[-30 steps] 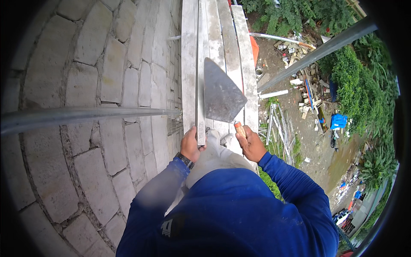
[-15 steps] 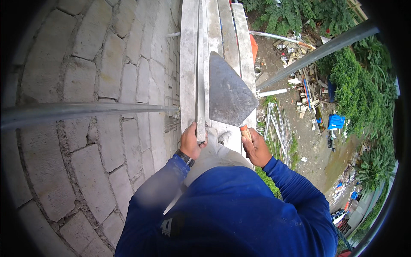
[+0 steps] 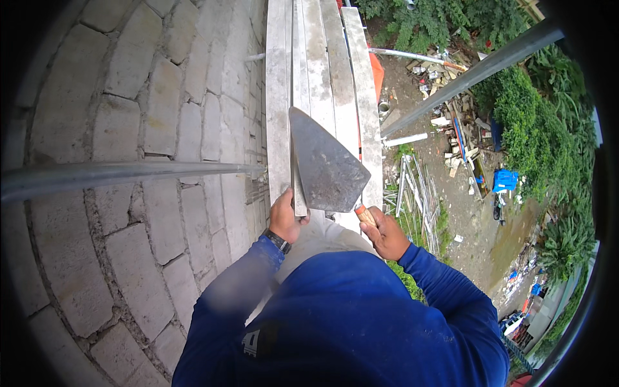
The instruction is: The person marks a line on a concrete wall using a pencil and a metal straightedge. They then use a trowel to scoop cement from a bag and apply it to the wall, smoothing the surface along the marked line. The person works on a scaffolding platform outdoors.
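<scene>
My right hand (image 3: 388, 236) is closed around the orange-tipped wooden handle of a brick trowel (image 3: 330, 165). Its broad grey blade points away from me and to the left. In my left hand (image 3: 282, 219), the fingers grip the near end of a long narrow straightedge bar (image 3: 298, 203), which runs away from me above the planks. The blade covers part of the bar; whether they touch, I cannot tell.
A block wall (image 3: 132, 226) rises close on my left. Pale planks (image 3: 278, 84) form a narrow walkway. One metal pole (image 3: 161, 170) crosses at left, another (image 3: 477, 77) slants at right. Beyond the right edge, the ground lies lower with metal rods (image 3: 414, 193), debris and bushes (image 3: 541, 129).
The trowel has moved left and nearer to me, its blade now overlapping the bar. My left hand has kept its grip on the bar with little movement.
</scene>
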`<state>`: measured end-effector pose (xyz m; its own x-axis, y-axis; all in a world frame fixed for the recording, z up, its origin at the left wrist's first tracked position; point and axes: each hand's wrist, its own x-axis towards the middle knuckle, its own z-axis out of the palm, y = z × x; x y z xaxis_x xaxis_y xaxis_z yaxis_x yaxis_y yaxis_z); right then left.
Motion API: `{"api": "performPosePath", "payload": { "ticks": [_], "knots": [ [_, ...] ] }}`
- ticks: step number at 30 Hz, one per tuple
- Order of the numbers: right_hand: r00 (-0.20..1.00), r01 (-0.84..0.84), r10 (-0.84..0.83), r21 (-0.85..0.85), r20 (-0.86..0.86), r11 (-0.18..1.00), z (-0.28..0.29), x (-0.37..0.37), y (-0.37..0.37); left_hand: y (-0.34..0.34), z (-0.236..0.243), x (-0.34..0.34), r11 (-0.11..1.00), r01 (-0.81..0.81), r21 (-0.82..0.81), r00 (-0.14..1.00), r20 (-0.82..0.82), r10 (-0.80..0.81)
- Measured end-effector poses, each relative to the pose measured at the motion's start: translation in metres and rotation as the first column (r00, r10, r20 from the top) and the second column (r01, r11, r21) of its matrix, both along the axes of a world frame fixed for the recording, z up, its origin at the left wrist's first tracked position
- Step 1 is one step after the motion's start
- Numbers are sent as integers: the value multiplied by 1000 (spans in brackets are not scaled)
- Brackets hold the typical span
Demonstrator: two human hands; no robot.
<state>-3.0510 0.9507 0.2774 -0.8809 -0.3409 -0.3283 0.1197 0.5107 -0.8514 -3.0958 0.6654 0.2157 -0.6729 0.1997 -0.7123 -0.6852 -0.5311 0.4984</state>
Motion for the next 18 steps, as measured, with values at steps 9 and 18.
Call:
{"api": "performPosePath", "payload": {
  "ticks": [9,18],
  "knots": [
    [956,45,18,-206,292,978,-3,-4,5,-6,-15,-1,982,96,-165,949,-282,-140],
    [853,514,-444,-294,274,806,-17,-35,6,-5,9,-22,977,-9,214,999,-30,16]
  ]
}}
